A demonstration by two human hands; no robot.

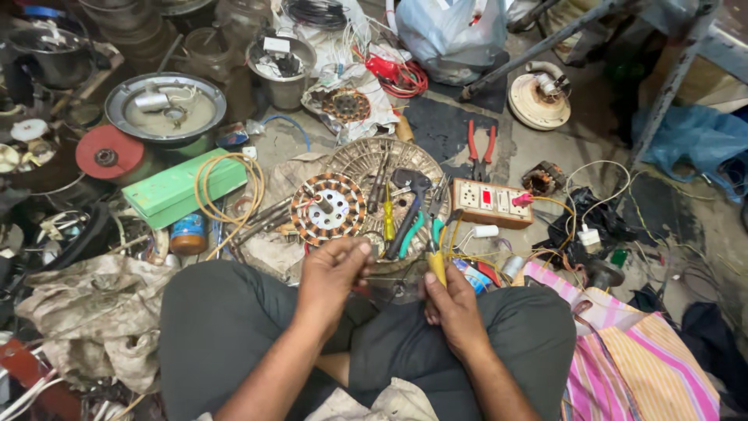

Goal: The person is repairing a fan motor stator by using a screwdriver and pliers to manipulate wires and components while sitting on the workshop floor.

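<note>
Head view: a person sits cross-legged on a workshop floor [545, 132] crowded with tools and parts. The left hand [333, 273] is closed, its fingers [352, 256] pinched on something small that cannot be made out, just below a round motor winding [328, 208] of copper coils. The right hand [452, 306] is curled shut around a yellow-handled tool [437, 263], held upright above the right knee, with thin yellow wires [467, 257] running past it. Just beyond the hands, a round metal grille [366, 156] carries a yellow screwdriver [388, 218] and teal-handled pliers [411, 230]. A switch-and-socket board [491, 203] lies to the right of the grille, with red-handled pliers [481, 146] behind it. A green box [175, 191] with a loop of yellow wire lies to the left, and a striped pink cloth [639, 366] beside the right knee.
</note>
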